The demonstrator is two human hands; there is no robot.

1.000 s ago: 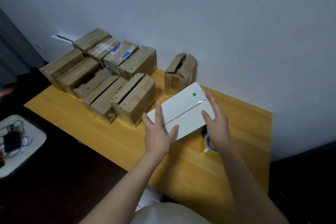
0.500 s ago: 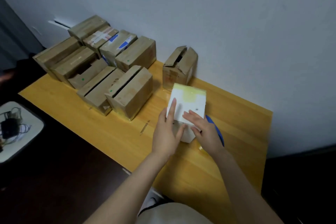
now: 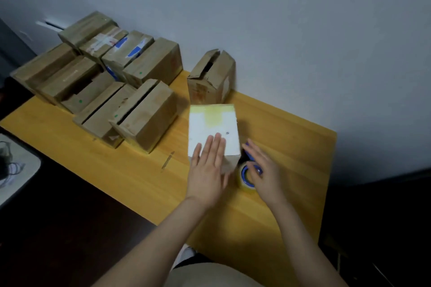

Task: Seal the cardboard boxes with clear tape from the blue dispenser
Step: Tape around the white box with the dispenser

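A white box (image 3: pixel 213 127) with a yellowed strip along its far edge stands on the yellow wooden table (image 3: pixel 291 147). My left hand (image 3: pixel 208 170) lies flat on the box's near end, fingers straight and together. Just right of the box sits the blue tape dispenser (image 3: pixel 246 177) with its clear roll. My right hand (image 3: pixel 263 170) reaches over the dispenser, fingers spread and touching it, with no closed grip visible. A brown box (image 3: pixel 211 77) with its top flaps ajar stands behind the white box, near the wall.
Several brown cardboard boxes (image 3: pixel 105 81) are packed together at the table's far left. A small scrap (image 3: pixel 168 161) lies on the table left of the white box. A white surface with cables (image 3: pixel 11 165) sits low at the left. The wall runs close behind.
The white box was turned from lying broad-side up to standing with a smaller face up. My right hand left the box and moved down onto the tape dispenser. My left hand stayed on the box.
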